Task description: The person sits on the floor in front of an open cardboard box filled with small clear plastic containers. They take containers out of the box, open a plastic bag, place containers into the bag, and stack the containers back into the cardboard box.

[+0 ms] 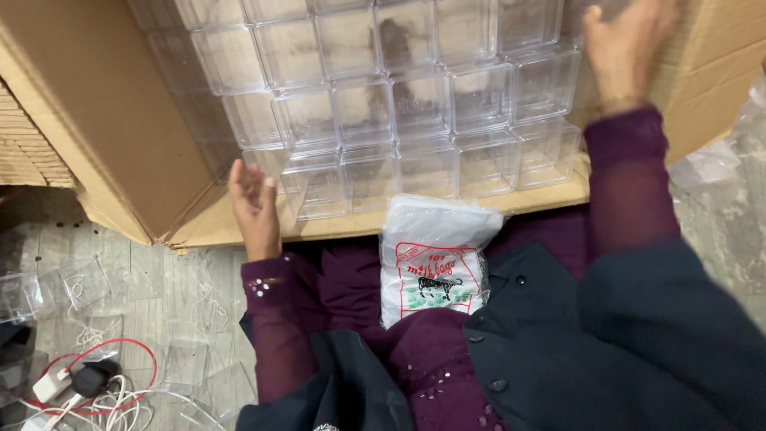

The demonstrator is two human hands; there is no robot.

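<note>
Fingers (247, 179) of left hand (254, 209) loosely spread, holding nothing, beside clear boxes (383, 104) | right hand (626, 52) open against carton (96, 112) wall, blurred | boxes stacked inside carton | bag pack (435, 259) on lap, before carton mouth | cables (88, 383) on floor, left

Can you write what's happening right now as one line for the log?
left hand: open, by clear boxes | right hand: open, at cardboard carton | lap: packet of bags
</note>
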